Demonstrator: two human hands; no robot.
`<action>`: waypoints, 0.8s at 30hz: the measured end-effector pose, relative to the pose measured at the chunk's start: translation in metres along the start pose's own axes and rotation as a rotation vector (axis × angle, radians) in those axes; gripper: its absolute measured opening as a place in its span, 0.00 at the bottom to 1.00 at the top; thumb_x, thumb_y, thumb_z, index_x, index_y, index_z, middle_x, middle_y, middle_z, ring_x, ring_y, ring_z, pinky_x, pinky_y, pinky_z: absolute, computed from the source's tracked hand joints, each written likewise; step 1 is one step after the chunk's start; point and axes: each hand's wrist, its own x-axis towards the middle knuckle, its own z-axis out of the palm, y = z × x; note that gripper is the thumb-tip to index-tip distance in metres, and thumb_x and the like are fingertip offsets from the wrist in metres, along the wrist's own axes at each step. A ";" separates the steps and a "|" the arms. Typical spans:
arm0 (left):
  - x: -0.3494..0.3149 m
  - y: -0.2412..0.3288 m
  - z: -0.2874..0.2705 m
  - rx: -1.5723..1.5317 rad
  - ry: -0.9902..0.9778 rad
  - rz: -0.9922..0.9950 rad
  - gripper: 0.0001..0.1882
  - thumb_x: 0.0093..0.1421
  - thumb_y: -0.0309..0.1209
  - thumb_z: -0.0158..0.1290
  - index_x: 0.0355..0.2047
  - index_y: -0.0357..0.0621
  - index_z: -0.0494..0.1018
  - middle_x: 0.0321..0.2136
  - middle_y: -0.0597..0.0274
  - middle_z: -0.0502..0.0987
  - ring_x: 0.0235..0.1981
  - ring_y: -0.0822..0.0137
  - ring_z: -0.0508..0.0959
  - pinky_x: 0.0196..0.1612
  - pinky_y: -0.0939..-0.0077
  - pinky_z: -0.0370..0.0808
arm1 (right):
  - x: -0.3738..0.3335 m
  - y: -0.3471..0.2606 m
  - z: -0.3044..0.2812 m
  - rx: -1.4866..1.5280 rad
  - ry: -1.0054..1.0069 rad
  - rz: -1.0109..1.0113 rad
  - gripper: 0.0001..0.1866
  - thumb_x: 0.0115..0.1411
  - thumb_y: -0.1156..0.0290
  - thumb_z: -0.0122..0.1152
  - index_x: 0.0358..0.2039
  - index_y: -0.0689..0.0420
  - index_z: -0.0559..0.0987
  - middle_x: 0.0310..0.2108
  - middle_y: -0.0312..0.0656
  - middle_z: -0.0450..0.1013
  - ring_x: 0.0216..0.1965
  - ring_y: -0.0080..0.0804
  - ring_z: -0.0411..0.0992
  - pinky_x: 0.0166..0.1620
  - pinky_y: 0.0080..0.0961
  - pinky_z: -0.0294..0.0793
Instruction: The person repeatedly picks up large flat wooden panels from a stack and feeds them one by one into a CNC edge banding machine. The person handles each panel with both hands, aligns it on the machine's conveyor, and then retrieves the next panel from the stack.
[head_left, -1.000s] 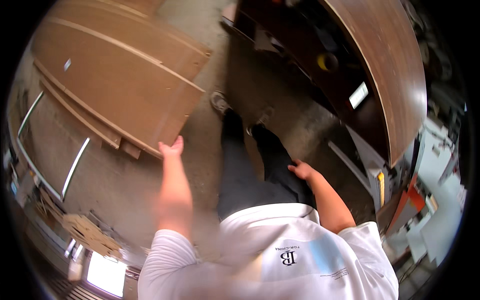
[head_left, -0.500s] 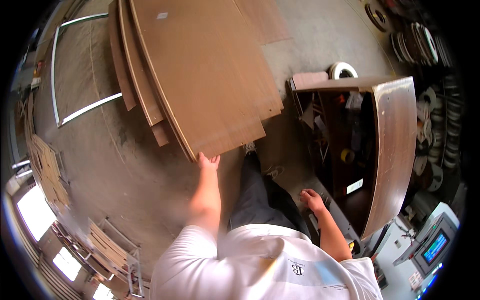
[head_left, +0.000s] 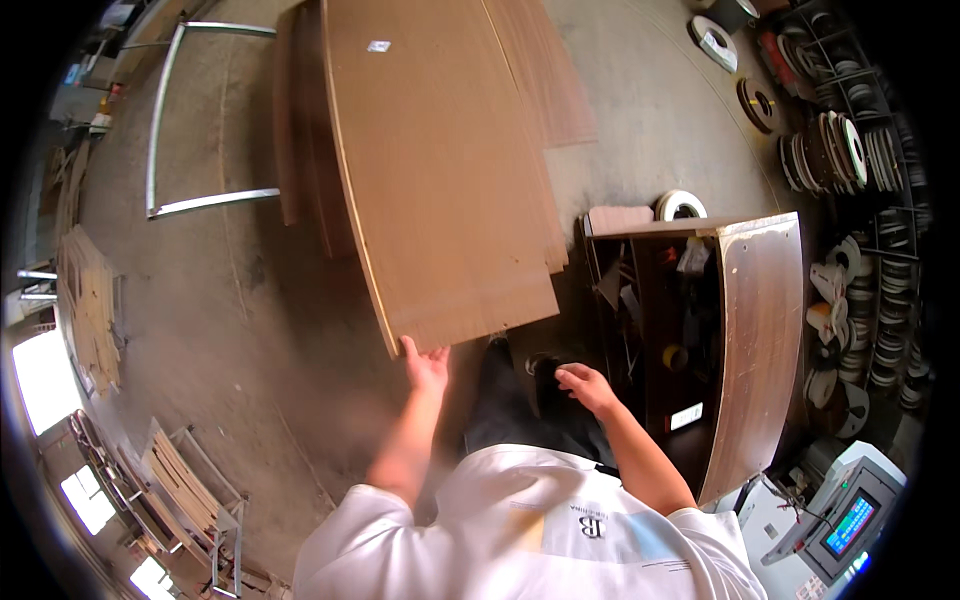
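Note:
A large brown wooden panel (head_left: 440,190) with a small white label lies on top of other panels, and its near end is close to my legs. My left hand (head_left: 428,368) grips its near left corner, thumb on top and the other fingers partly hidden below the edge. Right of that, my right hand (head_left: 585,387) hangs in front of my body, apart from the panel. Its fingers are curled together and nothing shows in them. Beneath the top panel, darker brown panels (head_left: 305,150) stick out on the left, and another panel (head_left: 545,90) shows at the right.
At my right stands a dark wooden cabinet (head_left: 760,330) with tape and loose items inside. Beyond it are racks of edge-banding rolls (head_left: 830,155). A machine's control screen (head_left: 850,522) is at lower right. A metal frame (head_left: 155,130) lies on the floor at left, near stacked boards (head_left: 90,300).
The top panel has shifted against the panels below, uncovering more of those on the right. My left hand stays on its corner. My right hand has risen and moved left toward the panel.

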 end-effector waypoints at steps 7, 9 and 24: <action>-0.145 -0.016 0.094 -0.029 -0.215 -0.057 0.31 0.64 0.59 0.50 0.49 0.42 0.72 0.38 0.55 0.77 0.40 0.59 0.78 0.51 0.57 0.79 | 0.002 -0.071 0.058 0.325 -0.177 -0.251 0.35 0.61 0.51 0.66 0.60 0.63 0.69 0.49 0.41 0.76 0.51 0.30 0.73 0.53 0.28 0.69; -0.178 -0.036 0.109 -0.026 -0.244 -0.096 0.31 0.66 0.58 0.48 0.51 0.42 0.71 0.43 0.53 0.78 0.44 0.58 0.79 0.50 0.62 0.80 | -0.006 -0.085 0.063 0.517 -0.252 -0.293 0.33 0.59 0.52 0.69 0.54 0.66 0.74 0.50 0.41 0.75 0.49 0.28 0.72 0.50 0.23 0.68; -0.319 -0.172 0.157 1.859 -1.363 -0.300 0.23 0.65 0.43 0.56 0.50 0.35 0.76 0.46 0.52 0.80 0.50 0.63 0.77 0.56 0.68 0.73 | -0.214 -0.009 -0.241 0.624 0.242 -0.521 0.21 0.55 0.67 0.68 0.48 0.62 0.77 0.41 0.41 0.78 0.40 0.33 0.78 0.43 0.30 0.79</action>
